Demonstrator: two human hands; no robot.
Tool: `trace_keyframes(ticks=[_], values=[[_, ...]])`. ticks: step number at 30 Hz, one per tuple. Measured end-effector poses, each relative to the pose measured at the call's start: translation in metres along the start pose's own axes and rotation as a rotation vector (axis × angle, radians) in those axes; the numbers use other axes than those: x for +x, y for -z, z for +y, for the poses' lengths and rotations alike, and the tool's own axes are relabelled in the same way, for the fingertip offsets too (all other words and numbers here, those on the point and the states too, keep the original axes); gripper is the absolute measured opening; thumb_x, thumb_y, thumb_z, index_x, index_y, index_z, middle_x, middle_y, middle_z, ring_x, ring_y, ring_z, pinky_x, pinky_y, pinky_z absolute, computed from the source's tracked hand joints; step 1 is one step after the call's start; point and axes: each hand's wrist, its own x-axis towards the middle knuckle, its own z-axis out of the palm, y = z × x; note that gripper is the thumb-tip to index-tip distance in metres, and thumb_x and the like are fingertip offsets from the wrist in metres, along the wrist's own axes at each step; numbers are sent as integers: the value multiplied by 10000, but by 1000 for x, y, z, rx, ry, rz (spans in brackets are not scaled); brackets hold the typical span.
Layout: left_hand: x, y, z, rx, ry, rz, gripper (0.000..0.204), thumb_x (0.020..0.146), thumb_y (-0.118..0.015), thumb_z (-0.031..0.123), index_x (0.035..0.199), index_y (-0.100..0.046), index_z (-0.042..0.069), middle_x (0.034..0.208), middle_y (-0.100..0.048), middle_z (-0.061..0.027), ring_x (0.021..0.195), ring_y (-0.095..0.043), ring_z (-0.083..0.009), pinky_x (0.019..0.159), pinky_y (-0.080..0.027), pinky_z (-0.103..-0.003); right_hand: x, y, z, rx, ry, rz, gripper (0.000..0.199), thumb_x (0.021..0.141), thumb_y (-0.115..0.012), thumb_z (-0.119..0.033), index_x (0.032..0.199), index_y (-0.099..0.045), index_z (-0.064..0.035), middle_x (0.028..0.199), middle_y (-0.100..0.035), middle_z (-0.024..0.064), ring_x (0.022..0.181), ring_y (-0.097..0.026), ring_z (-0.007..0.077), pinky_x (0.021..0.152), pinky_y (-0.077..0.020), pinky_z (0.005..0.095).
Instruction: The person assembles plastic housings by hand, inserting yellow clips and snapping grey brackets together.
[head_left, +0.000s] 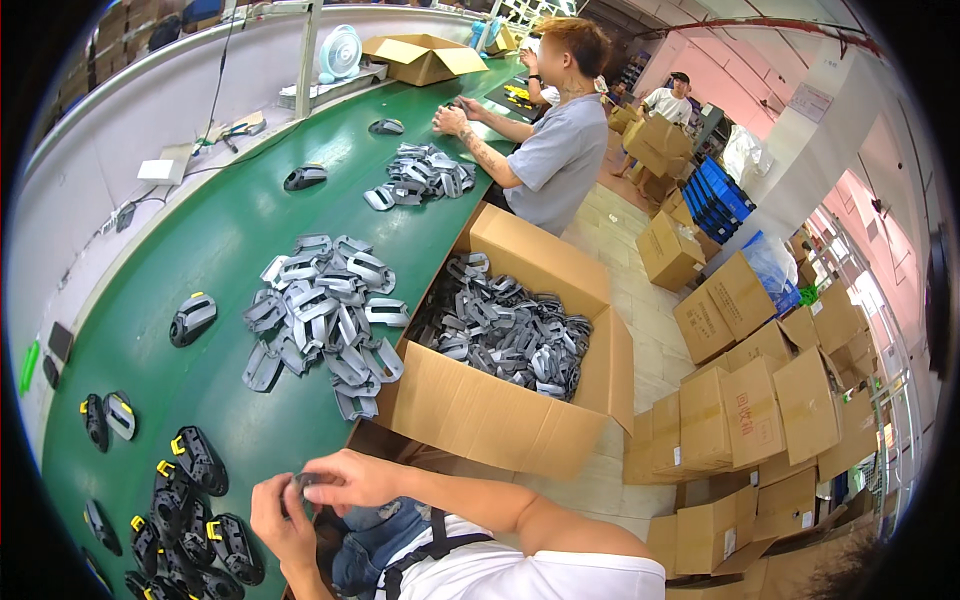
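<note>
Both my hands meet at the table's near edge. My left hand [284,522] has its fingers closed on a small dark grey plastic part [304,484]. Pinched around the same part from the other side is my right hand [352,478]. Fingers cover most of it, so its full shape is hidden. Left of my hands lies a heap of black plastic housings with yellow tabs [203,462]. Beyond my hands is a loose pile of grey plastic shells [325,310] on the green table [240,215].
An open carton [500,410] full of grey shells stands against the table's edge. Single assembled pieces [193,319] lie spaced along the table. A co-worker in a grey shirt [565,150] handles a part farther up, beside another shell pile [420,175]. Stacked cartons [745,410] line the right.
</note>
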Motion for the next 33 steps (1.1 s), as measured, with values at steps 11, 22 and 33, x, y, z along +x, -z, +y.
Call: trace_keyframes(ticks=[11,22,33], values=[[-7,11,0,-480,427,-120,337,989,-434,236,733,-468,20,564,-461,14,475,-401,-39,424,-297,-208,11,-23,-8,-468,338,126,171,903,-535,-139,870,-562,26,637,-527,121,534,-439,176,524,-375,320],[-21,14,-7,-853,414,20,436,986,-441,219,589,-443,38,461,-444,0,370,-409,-67,356,-308,-217,22,-41,-14,-190,342,-13,317,940,-490,-223,738,-485,22,595,-520,89,536,-441,125,518,-375,305],[-32,1,-13,-670,231,148,457,993,-431,240,573,-386,64,443,-408,13,369,-379,-49,362,-252,-216,19,-58,3,158,267,55,317,974,-466,-231,728,-480,-30,641,-495,-8,572,-437,62,513,-364,236]])
